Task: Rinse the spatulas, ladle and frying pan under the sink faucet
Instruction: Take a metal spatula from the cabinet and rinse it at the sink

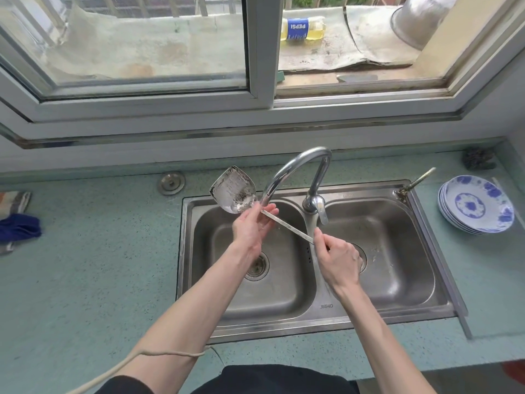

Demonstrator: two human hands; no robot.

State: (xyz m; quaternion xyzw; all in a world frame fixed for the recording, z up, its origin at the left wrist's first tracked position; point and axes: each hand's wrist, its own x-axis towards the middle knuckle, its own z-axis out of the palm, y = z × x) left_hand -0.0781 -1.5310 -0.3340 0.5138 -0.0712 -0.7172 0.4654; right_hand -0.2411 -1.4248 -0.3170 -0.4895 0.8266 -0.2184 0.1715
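Spatula [241, 194] slants ten-to-four o'clock: right hand [338, 258] pinches handle end, left hand [251, 226], fingers straight, supports neck beneath faucet [295, 169].

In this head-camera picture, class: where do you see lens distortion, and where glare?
Head view: wide-angle lens bows the window frame and counter edge; daylight glares off the spatula blade and faucet; the sink shows soft reflections.

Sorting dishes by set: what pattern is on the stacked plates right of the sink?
White plates with a blue floral pattern, seen in the head view.
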